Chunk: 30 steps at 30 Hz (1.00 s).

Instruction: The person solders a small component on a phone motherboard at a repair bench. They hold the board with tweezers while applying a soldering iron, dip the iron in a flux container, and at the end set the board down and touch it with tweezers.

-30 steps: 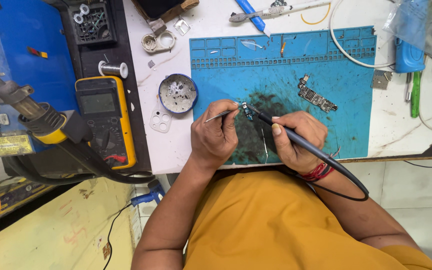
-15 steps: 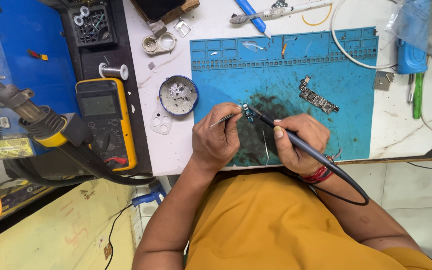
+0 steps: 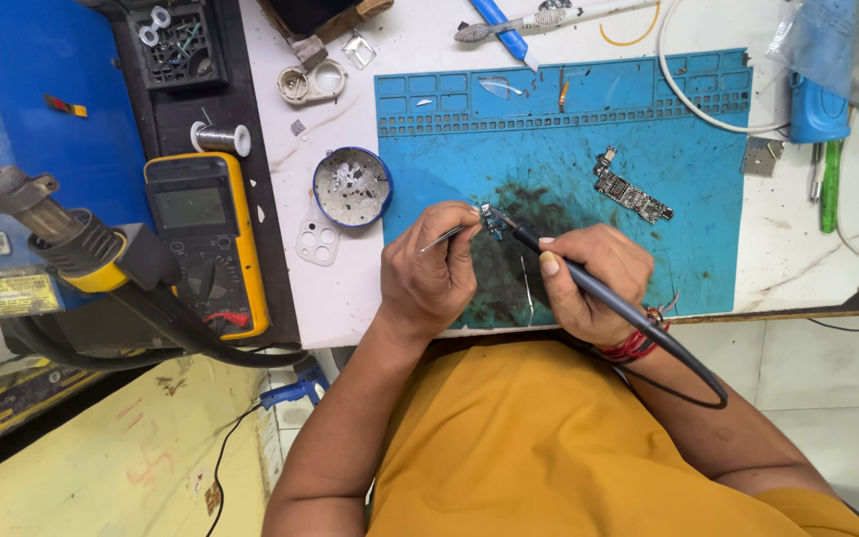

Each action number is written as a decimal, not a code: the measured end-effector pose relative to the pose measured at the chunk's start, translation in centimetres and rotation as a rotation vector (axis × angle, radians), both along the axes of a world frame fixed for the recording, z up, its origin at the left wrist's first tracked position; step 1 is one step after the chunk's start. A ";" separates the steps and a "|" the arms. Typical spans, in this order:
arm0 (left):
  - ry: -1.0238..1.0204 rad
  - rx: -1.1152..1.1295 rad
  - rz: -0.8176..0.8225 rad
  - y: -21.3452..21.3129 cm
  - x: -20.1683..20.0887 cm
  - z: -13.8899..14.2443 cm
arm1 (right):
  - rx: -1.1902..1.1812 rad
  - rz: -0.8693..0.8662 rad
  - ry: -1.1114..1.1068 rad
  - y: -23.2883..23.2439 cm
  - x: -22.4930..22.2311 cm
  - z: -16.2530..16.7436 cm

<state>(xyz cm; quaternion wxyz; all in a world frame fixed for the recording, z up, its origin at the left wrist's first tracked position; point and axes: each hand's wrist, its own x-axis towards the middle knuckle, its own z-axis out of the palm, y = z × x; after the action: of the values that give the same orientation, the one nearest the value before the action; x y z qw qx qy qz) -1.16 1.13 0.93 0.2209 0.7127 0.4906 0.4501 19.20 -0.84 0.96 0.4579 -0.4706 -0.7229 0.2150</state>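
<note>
Circuit-board piece (image 3: pixel 494 221) sits mid-frame on the blue mat (image 3: pixel 688 249), pinned by tweezers (image 3: pixel 441 239) that my left hand (image 3: pixel 429 278) pinches shut so it cannot slide. My right hand (image 3: pixel 589 278) closes pen-like round the soldering iron (image 3: pixel 569 273), tip on the piece, for fine control on the worktop (image 3: pixel 797 249).

Bright, even light falls from above; shadows are soft and short under the hands. The white table (image 3: pixel 350 288) glares slightly. The view is sharp, with edges mildly stretched.
</note>
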 end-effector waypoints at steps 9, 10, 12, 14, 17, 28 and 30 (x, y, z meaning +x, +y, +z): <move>-0.004 0.004 -0.004 0.0 0.0 0.0 | 0.004 -0.014 -0.001 0.0 0.0 0.1; -0.018 0.007 0.001 -0.1 0.0 0.0 | -0.002 -0.025 -0.001 0.0 0.0 0.1; -0.047 0.013 0.011 -0.1 0.0 -0.1 | -0.004 -0.037 0.001 0.0 0.0 0.1; -0.039 0.000 0.011 -0.1 0.1 -0.1 | 0.002 -0.038 0.002 0.0 0.0 0.1; -0.032 -0.009 0.017 0.0 0.1 -0.1 | 0.011 -0.013 0.007 0.1 0.1 0.1; -0.017 0.003 0.012 0.1 0.2 -0.2 | -0.001 -0.007 -0.004 0.1 0.1 0.1; -0.007 0.014 0.013 0.0 0.1 -0.2 | 0.000 -0.006 -0.004 0.1 0.1 0.1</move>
<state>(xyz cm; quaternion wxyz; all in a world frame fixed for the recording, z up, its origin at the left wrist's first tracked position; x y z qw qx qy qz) -1.02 1.16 0.72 0.2145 0.7095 0.4913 0.4574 19.26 -0.71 1.06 0.4572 -0.4734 -0.7222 0.2128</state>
